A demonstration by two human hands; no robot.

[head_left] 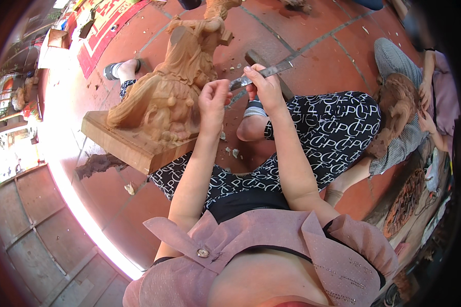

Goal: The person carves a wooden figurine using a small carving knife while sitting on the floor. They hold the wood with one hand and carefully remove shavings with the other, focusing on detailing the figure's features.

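A flat, narrow grey metal strip, like a chisel blade (275,68), slants up to the right in front of me. My right hand (265,88) is closed around its middle, with the thumb along the top. Close by, my left hand (213,102) is curled shut at the strip's lower left end; whether its fingertips pinch that end or something small is hidden. Just left of my left hand leans a carved wooden statue (182,61) with draped folds. Its thick angular base (123,145) tilts against my left leg.
Wood chips (234,152) lie on the red tiled floor (338,61). A wooden bar (281,87) is behind my right hand. At right, another person's hands (426,105) rest by a brown carved piece (397,110). A red patterned mat (105,30) is at far left.
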